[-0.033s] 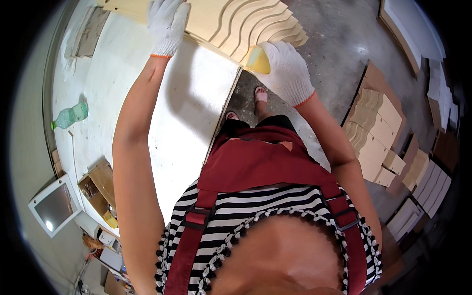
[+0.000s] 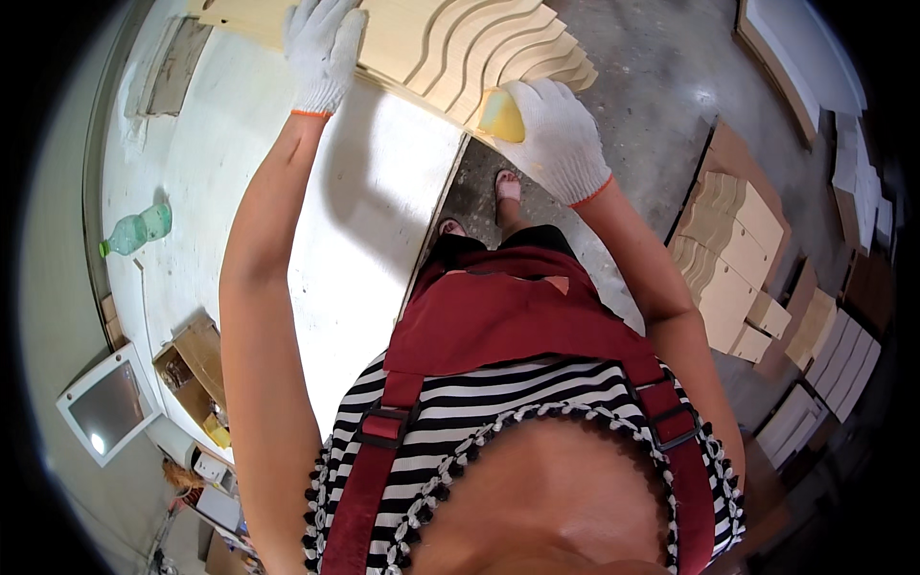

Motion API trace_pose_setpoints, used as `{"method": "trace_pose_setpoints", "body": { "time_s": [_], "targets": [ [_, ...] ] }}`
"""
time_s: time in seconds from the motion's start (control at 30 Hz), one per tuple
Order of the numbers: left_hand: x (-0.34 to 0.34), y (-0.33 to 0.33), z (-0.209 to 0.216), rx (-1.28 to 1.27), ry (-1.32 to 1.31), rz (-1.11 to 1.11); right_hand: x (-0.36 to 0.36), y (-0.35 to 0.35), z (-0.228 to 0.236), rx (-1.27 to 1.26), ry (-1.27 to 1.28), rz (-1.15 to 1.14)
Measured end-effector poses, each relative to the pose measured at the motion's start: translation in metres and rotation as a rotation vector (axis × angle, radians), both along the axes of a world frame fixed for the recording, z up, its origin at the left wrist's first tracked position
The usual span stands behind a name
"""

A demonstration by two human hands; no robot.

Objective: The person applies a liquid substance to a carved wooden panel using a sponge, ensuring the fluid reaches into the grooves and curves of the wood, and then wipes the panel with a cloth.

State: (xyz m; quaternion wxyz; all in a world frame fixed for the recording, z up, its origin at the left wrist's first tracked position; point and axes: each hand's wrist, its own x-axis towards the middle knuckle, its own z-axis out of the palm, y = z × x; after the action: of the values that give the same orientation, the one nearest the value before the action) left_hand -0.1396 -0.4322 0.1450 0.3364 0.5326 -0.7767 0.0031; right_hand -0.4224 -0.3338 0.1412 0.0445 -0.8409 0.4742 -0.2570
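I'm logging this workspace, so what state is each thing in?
Left hand: gloved, on the boards; fingertips out of frame.
Right hand: gloved, holding the yellow pad.
Yellow pad: at the boards' edge.
Boards: stacked, overlapping.
Bottle: capped; upright or lying, unclear.
Box: open, things inside.
Apron: worn.

Gloved fingers (image 2: 347,40) reach forward (both elbows (image 2: 256,268) bent).

Green bottle (image 2: 139,230), brown cardboard box (image 2: 199,356), white-framed panel (image 2: 108,404), leftward.
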Motion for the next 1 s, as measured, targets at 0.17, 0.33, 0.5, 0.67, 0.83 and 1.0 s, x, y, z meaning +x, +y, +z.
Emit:
{"method": "trace_pose_setpoints", "body": {
  "time_s": [0.17, 0.33, 0.5, 0.67, 0.83, 1.0],
  "targets": [
    [0.016, -0.018, -0.022, -0.206, 0.012, -0.100, -0.002, -0.011, 0.003, 0.053, -0.001, -0.042],
    [0.015, -0.017, -0.020, -0.194, -0.030, -0.063, -0.014, -0.044, -0.007, -0.104, 0.018, -0.193],
    [0.009, -0.019, -0.022, -0.186, 0.009, -0.077, -0.006, -0.037, -0.005, -0.082, -0.024, -0.179],
    [0.012, -0.020, -0.021, -0.205, -0.001, -0.092, -0.014, -0.057, -0.013, -0.119, 0.033, -0.242],
    [0.013, -0.018, -0.020, -0.232, 0.008, -0.115, -0.021, -0.069, -0.013, -0.189, 0.092, -0.329],
    [0.009, -0.016, -0.015, -0.210, -0.016, -0.100, -0.048, -0.081, -0.014, -0.233, 0.131, -0.433]
  ]
}}
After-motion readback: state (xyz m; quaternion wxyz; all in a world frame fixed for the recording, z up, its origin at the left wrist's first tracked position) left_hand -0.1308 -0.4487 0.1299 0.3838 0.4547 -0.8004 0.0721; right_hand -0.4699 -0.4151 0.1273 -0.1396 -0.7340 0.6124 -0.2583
